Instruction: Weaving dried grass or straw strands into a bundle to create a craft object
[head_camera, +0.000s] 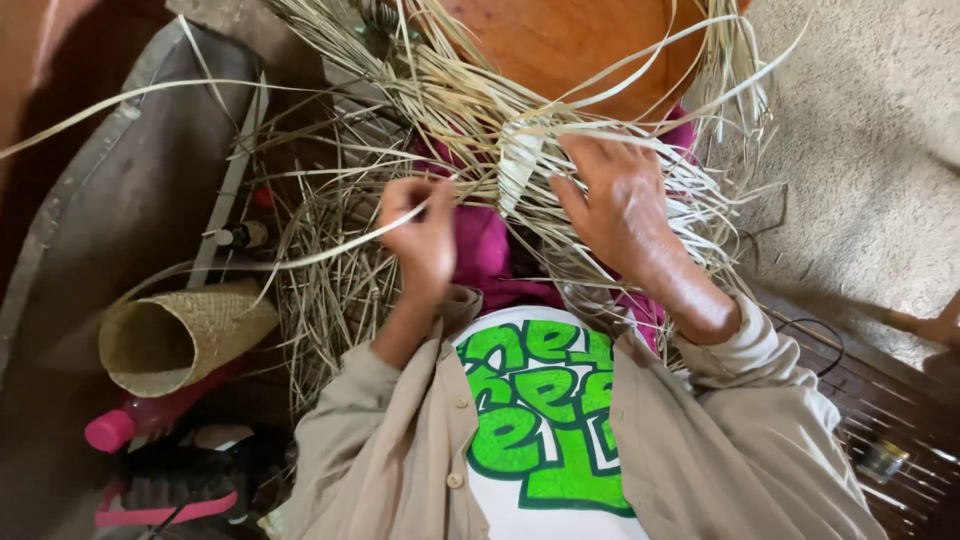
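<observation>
My left hand (418, 232) pinches a long pale straw strip (300, 255) that runs off to the left. My right hand (618, 205) grips a bundle of dry straw strands (520, 135) that fans out above my lap. A short woven band (517, 165) shows between the two hands. The strands lie against a round orange-brown form (560, 45) at the top. Under the hands is a magenta cloth (485, 250) on my lap.
A woven straw cone (180, 335) lies at the left beside loose straw (330, 290). A pink bottle (125, 425) and a pink-and-black sandal (170, 490) sit at lower left. A grey slab (110, 210) slopes on the left; beige floor (870, 150) is at right.
</observation>
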